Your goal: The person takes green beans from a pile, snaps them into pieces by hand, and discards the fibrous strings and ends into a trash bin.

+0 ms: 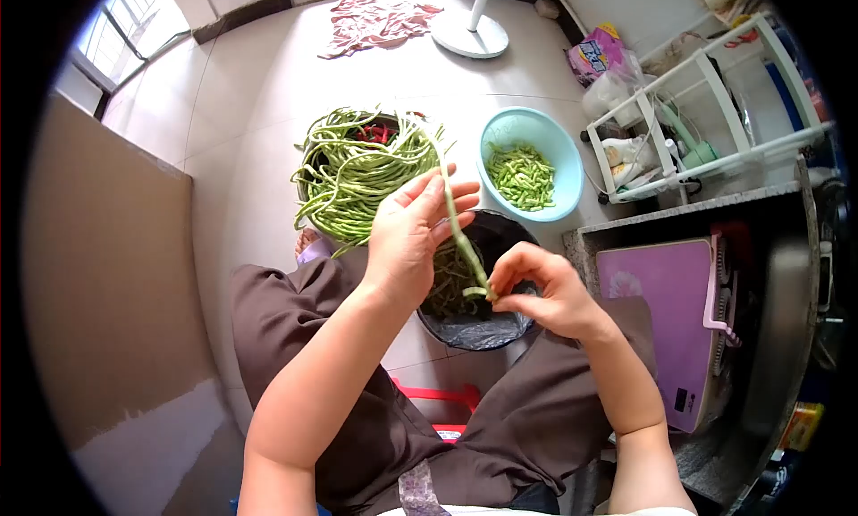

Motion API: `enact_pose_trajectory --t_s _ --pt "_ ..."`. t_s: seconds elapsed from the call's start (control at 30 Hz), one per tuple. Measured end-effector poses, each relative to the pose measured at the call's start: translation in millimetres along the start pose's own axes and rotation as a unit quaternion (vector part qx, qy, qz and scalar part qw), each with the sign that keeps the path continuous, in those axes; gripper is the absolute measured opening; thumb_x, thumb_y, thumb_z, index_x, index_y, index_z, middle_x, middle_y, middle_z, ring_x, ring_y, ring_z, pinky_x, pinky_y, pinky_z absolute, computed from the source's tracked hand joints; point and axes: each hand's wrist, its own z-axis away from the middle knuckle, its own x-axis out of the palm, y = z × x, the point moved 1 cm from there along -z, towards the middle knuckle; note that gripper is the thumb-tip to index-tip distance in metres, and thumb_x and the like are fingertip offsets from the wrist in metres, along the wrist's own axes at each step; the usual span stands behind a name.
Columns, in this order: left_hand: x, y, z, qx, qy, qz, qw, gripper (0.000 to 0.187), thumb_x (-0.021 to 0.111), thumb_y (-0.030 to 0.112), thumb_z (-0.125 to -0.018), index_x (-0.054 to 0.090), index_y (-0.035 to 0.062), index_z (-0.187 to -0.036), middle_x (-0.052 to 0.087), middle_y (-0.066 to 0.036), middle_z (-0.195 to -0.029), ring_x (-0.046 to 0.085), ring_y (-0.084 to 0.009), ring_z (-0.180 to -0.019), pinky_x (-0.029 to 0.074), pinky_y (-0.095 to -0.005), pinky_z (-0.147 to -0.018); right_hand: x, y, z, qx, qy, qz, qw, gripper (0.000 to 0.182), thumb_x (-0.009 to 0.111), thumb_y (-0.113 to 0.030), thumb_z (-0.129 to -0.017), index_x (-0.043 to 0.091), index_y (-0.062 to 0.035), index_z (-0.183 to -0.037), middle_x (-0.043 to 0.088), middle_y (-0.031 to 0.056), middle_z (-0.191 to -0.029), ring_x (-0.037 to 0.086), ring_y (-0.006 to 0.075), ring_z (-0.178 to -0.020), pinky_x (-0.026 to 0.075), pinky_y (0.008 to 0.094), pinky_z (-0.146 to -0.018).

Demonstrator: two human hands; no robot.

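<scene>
A long green bean (458,234) runs between my two hands, above a bin lined with a black bag (487,333). My left hand (413,226) holds its upper part between thumb and fingers, with the other fingers spread. At its lower end my right hand (545,288) pinches the bean, where a short piece bends sideways. Bean scraps (450,284) lie inside the bin. Beyond my left hand is a heap of long beans (357,181) with some red chilies (375,134) among them. A light blue basin (563,172) holds short cut bean pieces (521,176).
A white rack (657,141) with bottles stands at the right, near a stone-edged shelf (697,208) and a purple board (657,328). A red stool (438,395) shows between my legs. Farther off are a cloth (380,23) and a white round base (470,39) on the tiled floor.
</scene>
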Motion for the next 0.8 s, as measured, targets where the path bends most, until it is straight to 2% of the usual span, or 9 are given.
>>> enact_pose_trajectory --t_s 0.13,0.17,0.23,0.3,0.43,0.57,0.63,0.77,0.8 --pt "2.6 -7.9 0.1 -0.03 -0.087 -0.042 0.995 0.03 0.052 0.016 -0.094 0.053 0.0003 -0.12 0.065 -0.008 -0.093 0.061 -0.0097 -0.077 0.052 -0.0231 -0.069 -8.6 13.1 9.7 0.109 -0.035 0.04 0.993 0.017 0.064 0.001 -0.079 0.057 0.0024 -0.095 0.064 0.0056 -0.084 0.059 0.009 -0.077 0.048 0.0253 -0.072" --pt "5.2 -13.2 2.4 -0.03 -0.127 -0.054 0.99 0.032 0.054 0.016 -0.093 0.053 0.0003 -0.121 0.065 -0.007 -0.09 0.061 -0.0091 -0.076 0.052 -0.023 -0.068 -10.7 22.6 10.7 0.108 0.024 -0.033 0.993 0.015 0.062 -0.006 -0.084 0.06 0.0031 -0.096 0.065 0.0057 -0.088 0.058 0.0088 -0.078 0.048 0.0253 -0.073" --pt "12.8 -25.3 11.4 -0.05 -0.15 -0.095 0.983 0.032 0.054 0.015 -0.093 0.053 0.0002 -0.121 0.065 -0.006 -0.087 0.061 -0.0094 -0.074 0.051 -0.0238 -0.069 -19.0 22.7 7.4 0.013 0.157 -0.024 0.987 0.02 0.058 -0.015 -0.09 0.063 0.0029 -0.097 0.065 0.005 -0.088 0.058 0.0091 -0.08 0.047 0.0249 -0.074" --pt "19.3 -34.2 21.4 -0.07 -0.177 -0.143 0.971 0.03 0.054 0.015 -0.093 0.054 0.0007 -0.119 0.065 -0.007 -0.088 0.061 -0.0105 -0.074 0.05 -0.0243 -0.071 -31.5 13.8 10.1 -0.039 0.213 -0.066 0.974 0.029 0.051 -0.022 -0.095 0.064 0.0022 -0.104 0.062 0.0018 -0.086 0.053 0.0075 -0.076 0.044 0.0225 -0.072" --pt "24.1 -48.1 27.0 -0.109 -0.252 -0.2 0.941 0.029 0.052 0.012 -0.093 0.054 -0.0026 -0.118 0.065 -0.007 -0.092 0.061 -0.0093 -0.08 0.051 -0.0228 -0.075 -48.0 -2.3 13.2 -0.044 0.202 -0.205 0.957 0.032 0.053 -0.024 -0.094 0.063 0.0026 -0.108 0.058 -0.0017 -0.082 0.047 0.0052 -0.075 0.039 0.0192 -0.074" --pt "27.2 -56.1 27.2 -0.14 -0.271 -0.214 0.928 0.027 0.054 0.011 -0.093 0.056 -0.0029 -0.116 0.065 -0.007 -0.097 0.061 -0.0097 -0.086 0.05 -0.0239 -0.078 -52.8 -3.5 20.4 -0.058 0.198 -0.234 0.95 0.024 0.057 -0.018 -0.091 0.064 0.0015 -0.103 0.058 -0.0017 -0.081 0.047 0.0058 -0.075 0.04 0.0199 -0.072" --pt "31.2 -56.5 27.4 -0.08 -0.265 -0.203 0.939 0.027 0.056 0.011 -0.092 0.057 -0.003 -0.115 0.065 -0.006 -0.099 0.062 -0.0106 -0.09 0.05 -0.0247 -0.081 -51.4 -3.6 22.2 -0.062 0.195 -0.237 0.95 0.02 0.06 -0.014 -0.089 0.065 0.001 -0.1 0.057 -0.0012 -0.082 0.047 0.0061 -0.074 0.04 0.0202 -0.071" --pt "34.0 -51.5 24.6 0.002 -0.239 -0.203 0.949 0.024 0.061 0.009 -0.089 0.06 -0.003 -0.109 0.066 -0.007 -0.096 0.063 -0.0115 -0.087 0.05 -0.0247 -0.079 -48.1 6.5 19.9 -0.133 0.142 -0.039 0.98 0.013 0.069 -0.008 -0.078 0.068 -0.0006 -0.09 0.057 0.002 -0.088 0.055 0.0093 -0.074 0.042 0.0223 -0.07" --pt "32.4 -50.5 23.7 0.004 -0.235 -0.2 0.951 0.022 0.061 0.009 -0.089 0.061 -0.0029 -0.107 0.066 -0.006 -0.093 0.063 -0.0115 -0.085 0.05 -0.024 -0.077 -46.5 4.0 20.0 -0.125 0.134 -0.044 0.982 0.014 0.069 -0.008 -0.078 0.068 -0.0008 -0.09 0.059 0.002 -0.088 0.055 0.0094 -0.075 0.042 0.0232 -0.07"
